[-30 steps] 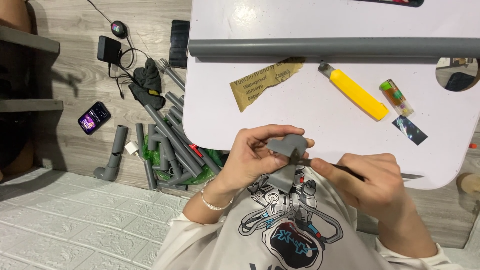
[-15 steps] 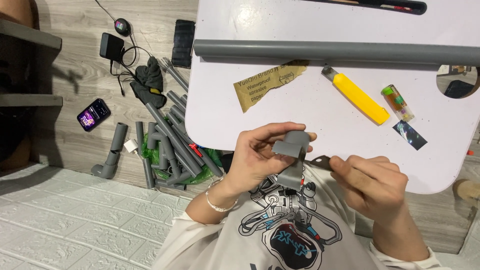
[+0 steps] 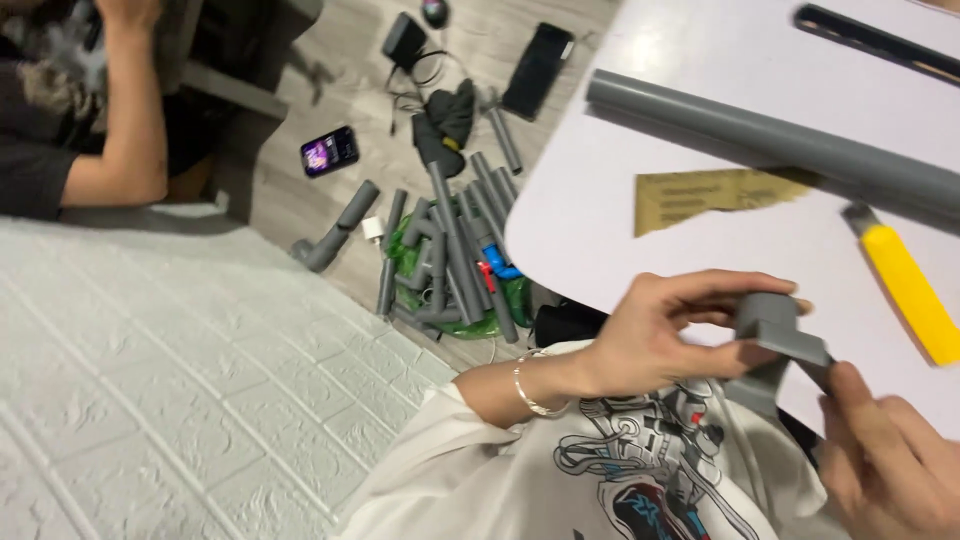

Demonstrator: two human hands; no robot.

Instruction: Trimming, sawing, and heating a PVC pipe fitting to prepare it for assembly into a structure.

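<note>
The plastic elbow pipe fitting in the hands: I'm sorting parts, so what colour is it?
Grey, plain; the grey plastic elbow pipe fitting shows best in the head view.

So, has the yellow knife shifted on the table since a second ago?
No. The knife lies right of the sandpaper, below the long pipe, as before; only the camera swung.

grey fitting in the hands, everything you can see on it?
The grey pipe fitting looks like matte plastic, an elbow or tee shape with a socket end on top and a leg running down. The left hand grips it from the left; the right hand touches its lower right edge. It is held above the white table's near edge.
</note>
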